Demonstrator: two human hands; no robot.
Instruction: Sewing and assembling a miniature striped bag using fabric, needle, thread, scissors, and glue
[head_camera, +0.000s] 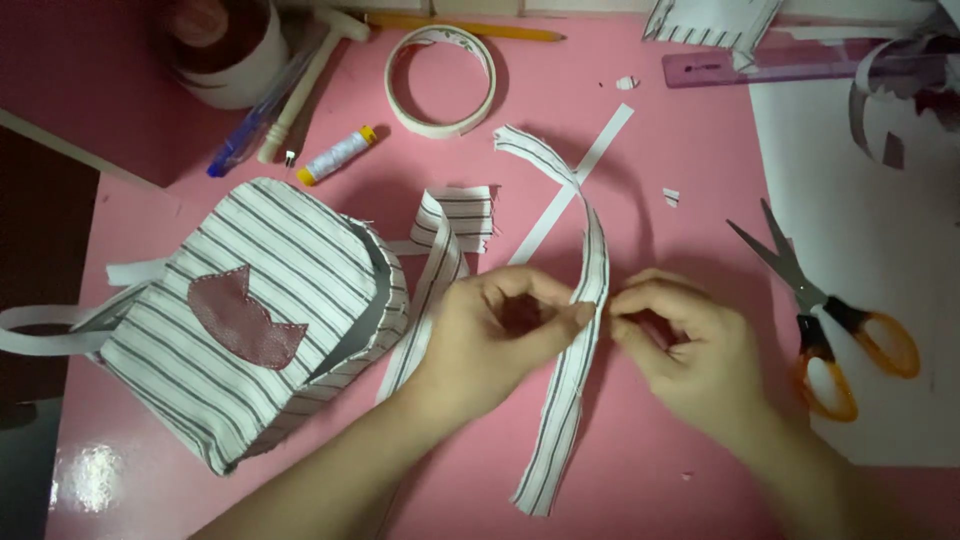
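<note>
**Both hands pinch a striped fabric strip at mid-counter**

The left hand and the right hand meet over the pink counter, each grasping the same long striped strip between thumb and fingertips, about halfway along its length. The strip runs from near the counter's middle, where it curves over a white paper strip, down toward the near edge. Its edges look folded inward along much of its length, so the folding seems well along, though I can't tell whether any of it is stitched.

Toward the left edge lies a striped fabric bag with a dark red patch sewn on its front; it looks mostly assembled. A second, shorter striped strip lies beside it. Orange-handled scissors rest near the right edge, untouched. Toward the far edge sit a tape roll, a thread spool, a purple ruler and a yellow pencil.
</note>
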